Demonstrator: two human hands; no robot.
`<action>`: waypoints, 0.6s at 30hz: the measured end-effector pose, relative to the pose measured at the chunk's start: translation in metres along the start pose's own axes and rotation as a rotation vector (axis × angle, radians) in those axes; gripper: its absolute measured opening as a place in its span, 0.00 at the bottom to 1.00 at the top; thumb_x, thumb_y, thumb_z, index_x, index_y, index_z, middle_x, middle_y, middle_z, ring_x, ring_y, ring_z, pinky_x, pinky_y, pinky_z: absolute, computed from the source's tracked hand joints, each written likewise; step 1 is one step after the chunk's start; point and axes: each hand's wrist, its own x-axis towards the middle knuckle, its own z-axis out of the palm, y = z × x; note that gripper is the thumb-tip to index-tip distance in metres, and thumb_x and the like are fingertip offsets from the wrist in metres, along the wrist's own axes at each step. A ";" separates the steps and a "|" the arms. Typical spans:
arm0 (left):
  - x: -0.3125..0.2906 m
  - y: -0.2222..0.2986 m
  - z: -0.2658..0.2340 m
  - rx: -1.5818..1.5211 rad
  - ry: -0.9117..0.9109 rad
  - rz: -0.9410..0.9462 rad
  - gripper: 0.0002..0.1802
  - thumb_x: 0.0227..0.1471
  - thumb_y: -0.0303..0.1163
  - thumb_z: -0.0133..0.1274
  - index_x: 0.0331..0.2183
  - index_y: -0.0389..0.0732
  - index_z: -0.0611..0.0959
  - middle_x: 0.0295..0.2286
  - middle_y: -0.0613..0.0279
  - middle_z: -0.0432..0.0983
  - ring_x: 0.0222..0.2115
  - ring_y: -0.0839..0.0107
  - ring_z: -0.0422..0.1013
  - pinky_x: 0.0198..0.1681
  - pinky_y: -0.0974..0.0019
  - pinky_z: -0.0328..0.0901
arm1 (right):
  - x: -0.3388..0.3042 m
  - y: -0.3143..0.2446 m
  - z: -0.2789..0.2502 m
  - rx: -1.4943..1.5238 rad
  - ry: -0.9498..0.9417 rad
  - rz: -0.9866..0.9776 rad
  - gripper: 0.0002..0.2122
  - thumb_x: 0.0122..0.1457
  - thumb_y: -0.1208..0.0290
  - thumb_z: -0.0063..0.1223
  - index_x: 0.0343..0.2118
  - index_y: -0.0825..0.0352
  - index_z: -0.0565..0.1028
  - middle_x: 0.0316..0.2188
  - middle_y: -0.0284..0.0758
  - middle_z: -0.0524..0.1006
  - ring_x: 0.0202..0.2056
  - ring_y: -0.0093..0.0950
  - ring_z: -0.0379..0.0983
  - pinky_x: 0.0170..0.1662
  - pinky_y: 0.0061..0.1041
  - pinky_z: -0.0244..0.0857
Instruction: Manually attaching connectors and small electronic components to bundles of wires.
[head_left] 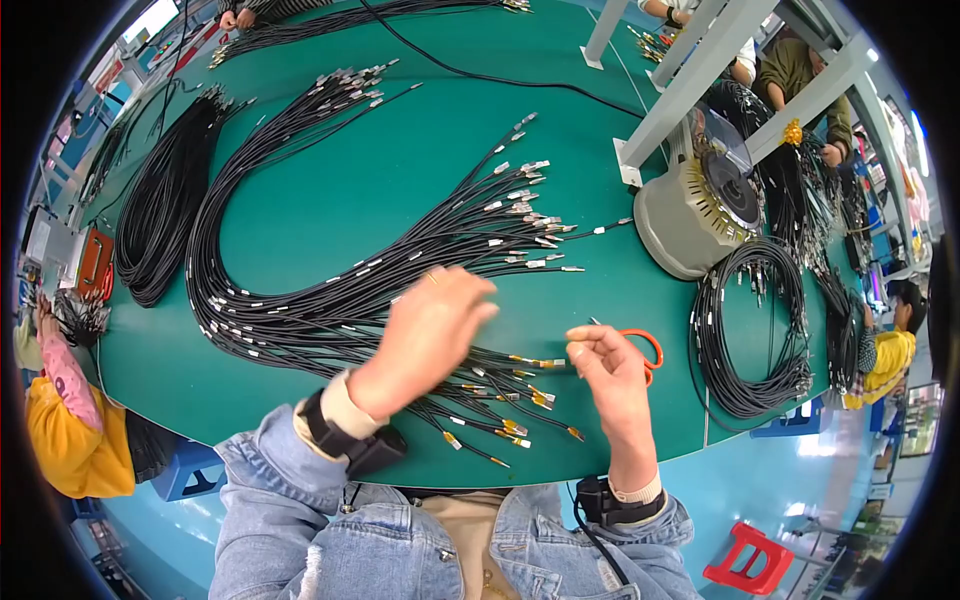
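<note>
My left hand (432, 325) hovers over a thick bundle of black cables (290, 315), palm down, fingers loosely stretched to the right and holding nothing visible. The bundle curves in a U across the table. Its strands carry small white labels and fan out to silver connectors (545, 222) and, nearer me, yellow-tipped ends (515, 428). To the right of these ends, my right hand (612, 385) is raised with fingers curled toward the thumb; anything pinched there is too small to make out. Orange-handled scissors (655, 352) lie just behind it, partly hidden by the fingers.
A grey round machine (680, 220) stands at the right by white metal posts (640, 150). Coiled black cables (702, 345) lie right of the scissors, and another cable bundle (165, 220) lies far left. Co-workers sit around the green table (330, 200). A red stool (750, 560) is on the floor.
</note>
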 end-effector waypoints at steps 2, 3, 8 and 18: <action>0.010 -0.018 -0.003 0.156 0.158 0.036 0.09 0.42 0.27 0.57 0.30 0.39 0.77 0.27 0.59 0.71 0.33 0.61 0.68 0.36 0.63 0.63 | 0.002 -0.006 -0.005 -0.006 0.060 -0.022 0.07 0.56 0.74 0.50 0.36 0.70 0.73 0.26 0.27 0.72 0.28 0.15 0.64 0.33 0.15 0.59; 0.015 -0.026 -0.003 0.233 0.241 0.057 0.09 0.41 0.26 0.57 0.29 0.39 0.77 0.25 0.60 0.70 0.31 0.61 0.67 0.33 0.62 0.63 | 0.003 -0.008 -0.006 -0.010 0.091 -0.036 0.07 0.56 0.74 0.51 0.36 0.70 0.74 0.25 0.27 0.72 0.28 0.15 0.64 0.33 0.15 0.59; 0.026 -0.044 0.006 0.334 0.147 0.090 0.07 0.40 0.26 0.57 0.26 0.37 0.76 0.22 0.60 0.68 0.30 0.61 0.67 0.32 0.61 0.63 | 0.005 -0.015 -0.011 -0.036 0.047 -0.029 0.06 0.56 0.74 0.50 0.34 0.71 0.74 0.24 0.27 0.72 0.27 0.16 0.64 0.32 0.15 0.59; 0.014 -0.011 0.005 -0.143 0.001 -0.040 0.05 0.44 0.25 0.56 0.27 0.36 0.77 0.21 0.63 0.71 0.21 0.71 0.66 0.25 0.68 0.62 | 0.008 -0.032 -0.053 -0.080 0.151 -0.065 0.07 0.56 0.73 0.50 0.31 0.72 0.74 0.24 0.28 0.72 0.27 0.15 0.64 0.32 0.15 0.60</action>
